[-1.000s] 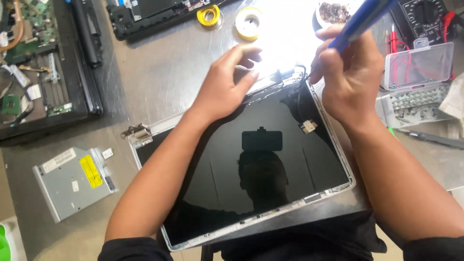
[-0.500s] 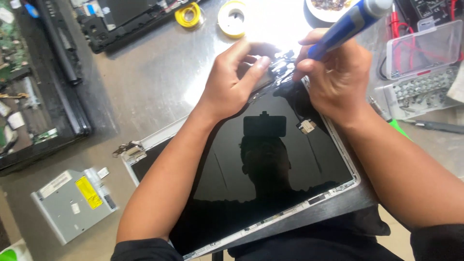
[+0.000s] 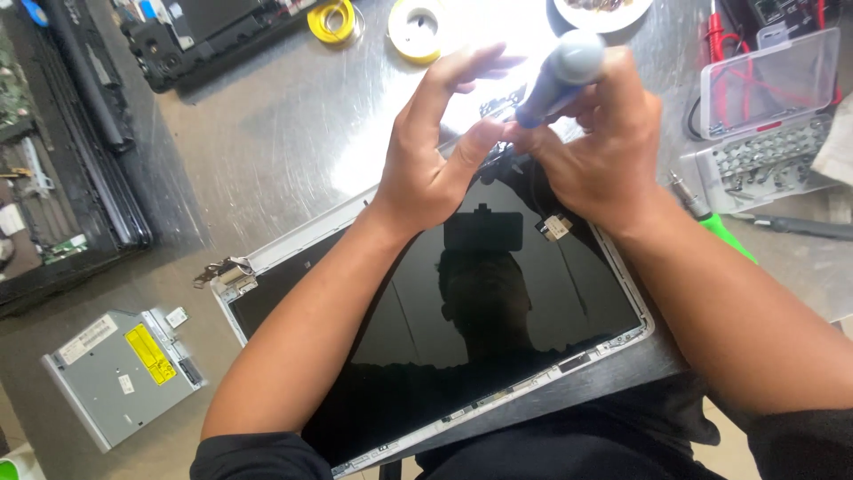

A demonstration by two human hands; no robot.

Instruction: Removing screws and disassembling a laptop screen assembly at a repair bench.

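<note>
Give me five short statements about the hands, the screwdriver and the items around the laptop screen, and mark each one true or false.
1. The right hand grips a blue-handled screwdriver. True.
2. The left hand rests on the grey optical drive. False: it is at the top edge of the laptop screen panel, beside the screwdriver tip; the drive lies apart, near the left edge of the view.
3. Two rolls of yellow tape lie on the metal table beyond the hands. True.
4. The clear bit case is shut. False: its lid stands open.
5. The screen is lit and showing a picture. False: it is dark and reflects the person.
</note>
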